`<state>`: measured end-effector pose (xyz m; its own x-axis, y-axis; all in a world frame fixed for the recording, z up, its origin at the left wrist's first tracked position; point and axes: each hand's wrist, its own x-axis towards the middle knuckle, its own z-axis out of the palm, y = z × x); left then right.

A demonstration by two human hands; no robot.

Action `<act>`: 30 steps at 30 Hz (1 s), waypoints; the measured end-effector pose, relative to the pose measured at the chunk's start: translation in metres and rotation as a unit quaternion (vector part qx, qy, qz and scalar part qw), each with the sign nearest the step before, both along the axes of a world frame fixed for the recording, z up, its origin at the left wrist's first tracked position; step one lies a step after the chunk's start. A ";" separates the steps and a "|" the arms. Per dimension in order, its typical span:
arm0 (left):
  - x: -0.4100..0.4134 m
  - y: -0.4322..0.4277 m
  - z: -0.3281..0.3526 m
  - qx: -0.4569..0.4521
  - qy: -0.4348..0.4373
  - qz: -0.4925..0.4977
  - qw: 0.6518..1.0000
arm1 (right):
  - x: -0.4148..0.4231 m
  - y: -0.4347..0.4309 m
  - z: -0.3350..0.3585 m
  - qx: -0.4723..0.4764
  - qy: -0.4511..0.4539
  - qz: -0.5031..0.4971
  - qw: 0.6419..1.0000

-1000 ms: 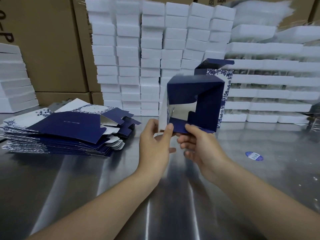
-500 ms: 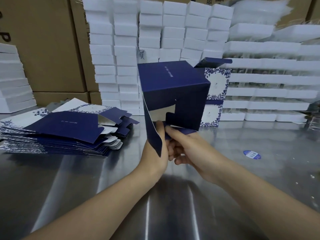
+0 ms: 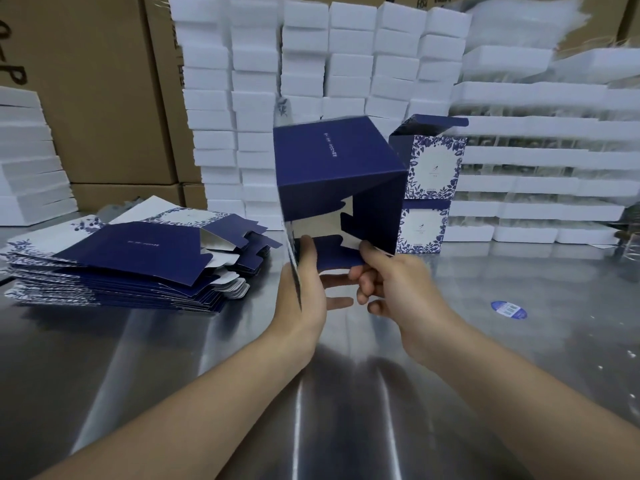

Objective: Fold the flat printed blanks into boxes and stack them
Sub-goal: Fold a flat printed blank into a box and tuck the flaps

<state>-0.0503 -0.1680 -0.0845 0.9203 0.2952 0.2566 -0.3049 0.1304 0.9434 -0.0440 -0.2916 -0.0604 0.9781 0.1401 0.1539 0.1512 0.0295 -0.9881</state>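
- Got the box [image 3: 332, 168] up off the table [image 3: 207, 358], about mid-view, open bottom tipped toward the face. Presumably to see the flaps while tucking them.
- Looks mid-fold on the bottom: has one dark flap [image 3: 332, 254] swung across the opening, with the white inside showing above it. Not locked in yet, going by the gap.
- Left grip [image 3: 304, 289]: pinching the flap's left end, thumb on top, fingers fairly straight underneath. Also has a loose side panel cutting across the knuckles.
- Right grip [image 3: 398, 282]: closed on the same flap, thumb on its right edge, fingers curled below. Probably holding both ends so it goes in square.
- Has the blanks [image 3: 138, 258] piled on the table to the left, near the left grip. Handy for the next pick, I'd guess.
- Got two finished boxes [image 3: 429, 188] stacked just behind to the right, top one with its lid up. Likely the drop spot.
- Can't tell if the far end is closed.
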 end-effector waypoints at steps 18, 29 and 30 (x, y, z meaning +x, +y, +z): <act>-0.002 0.008 0.006 0.093 -0.004 -0.023 0.995 | 0.011 -0.008 -0.003 0.053 0.044 -0.004 0.998; 0.011 0.017 -0.007 0.122 0.013 0.007 0.992 | 0.030 -0.036 0.011 0.104 -0.035 -0.138 0.984; 0.012 0.019 -0.007 0.114 -0.001 0.008 0.993 | 0.032 -0.038 0.011 0.082 -0.058 -0.161 0.982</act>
